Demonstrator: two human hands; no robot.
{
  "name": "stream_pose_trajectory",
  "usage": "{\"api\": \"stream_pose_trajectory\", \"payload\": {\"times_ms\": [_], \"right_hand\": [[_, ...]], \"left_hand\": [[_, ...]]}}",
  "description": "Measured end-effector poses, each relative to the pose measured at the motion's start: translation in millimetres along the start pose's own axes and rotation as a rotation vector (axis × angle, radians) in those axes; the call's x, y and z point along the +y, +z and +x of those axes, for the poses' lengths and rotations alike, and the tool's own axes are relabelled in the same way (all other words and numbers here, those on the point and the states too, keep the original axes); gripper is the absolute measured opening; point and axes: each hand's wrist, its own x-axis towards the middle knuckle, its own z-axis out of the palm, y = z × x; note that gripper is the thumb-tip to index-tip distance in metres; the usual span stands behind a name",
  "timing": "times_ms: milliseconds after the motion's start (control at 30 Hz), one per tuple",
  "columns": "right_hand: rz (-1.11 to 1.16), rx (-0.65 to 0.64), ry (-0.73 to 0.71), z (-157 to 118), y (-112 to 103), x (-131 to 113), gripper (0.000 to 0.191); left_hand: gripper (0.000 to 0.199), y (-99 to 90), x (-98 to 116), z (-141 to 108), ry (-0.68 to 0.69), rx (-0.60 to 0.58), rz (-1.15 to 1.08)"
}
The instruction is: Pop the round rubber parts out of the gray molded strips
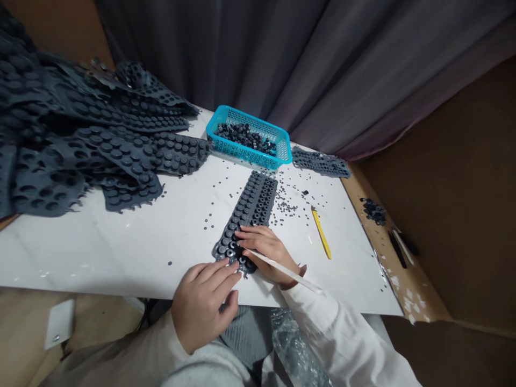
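A dark grey rubber sheet (252,201) with rows of round studs lies on the white table, its near end under my hands. My left hand (207,301) rests its extended fingertips on the sheet's near edge, the thumb apart. My right hand (268,252) is closed around a thin white stick (282,269), whose tip meets the studs near the sheet's lower end. Small dark discs (286,207) are scattered to the right of the sheet. Behind it, a blue basket (284,156) holds many small dark pieces (245,137).
Large studded sheets (121,156) are heaped at the left. A yellow cutter (321,234) lies right of my right hand. Another sheet piece (321,163) lies beside the basket. Dark pieces (374,211) and a black tool (397,249) sit at the far right, before a curtain and cardboard.
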Motion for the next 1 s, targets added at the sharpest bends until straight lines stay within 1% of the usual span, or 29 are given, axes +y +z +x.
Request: {"api": "stream_pose_trajectory", "payload": {"times_ms": [133, 200, 233, 300, 367, 400, 433, 567, 700, 800, 933, 1000], "right_hand": [[-0.162, -0.035, -0.083, -1.7, 0.9, 1.4, 0.018], [-0.222, -0.037, -0.088, -2.3, 0.3, 1.5, 0.022], [-0.239, -0.022, -0.067, -2.5, -0.3, 1.7, 0.024], [-0.257, 0.049, 0.013, -2.3, -1.7, 2.1, 0.026], [-0.235, 0.134, 0.097, -1.3, -3.2, 2.5, 0.025], [-0.202, 0.154, 0.120, -0.5, -3.7, 2.5, 0.024], [-0.156, 0.148, 0.126, 0.4, -4.1, 2.2, 0.022], [0.008, 0.045, 0.104, 3.0, -3.8, 0.1, 0.019], [0.030, 0.054, 0.116, 3.0, -2.7, -0.2, 0.019], [-0.012, 0.040, 0.106, 2.4, -2.2, 1.3, 0.018], [-0.179, -0.008, 0.035, 2.7, -1.8, 5.0, 0.017], [-0.251, 0.002, 0.040, 4.2, -2.2, 7.4, 0.019]], "left_hand": [[0.023, 0.8, 0.2, -0.9, 0.000, -0.005, -0.004], [0.023, 1.0, 0.5, -0.7, -0.001, -0.003, -0.001], [0.022, 1.0, 0.7, -0.5, -0.001, -0.001, 0.000], [0.022, 1.0, 0.8, 0.2, 0.000, 0.003, 0.001], [0.023, 0.7, 0.8, 0.8, 0.003, 0.005, 0.001], [0.023, 0.5, 0.8, 0.9, 0.004, 0.005, 0.000], [0.023, 0.3, 0.8, 1.0, 0.004, 0.004, 0.000], [0.021, -0.3, 1.0, 1.0, 0.000, 0.005, 0.002], [0.022, -0.4, 1.5, 1.7, 0.000, 0.011, 0.011], [0.022, -0.8, 1.9, 2.2, 0.001, 0.009, 0.014], [0.022, -1.4, 1.9, 2.5, 0.006, 0.005, 0.016], [0.023, -1.4, 1.8, 2.4, 0.008, 0.004, 0.014]]}}
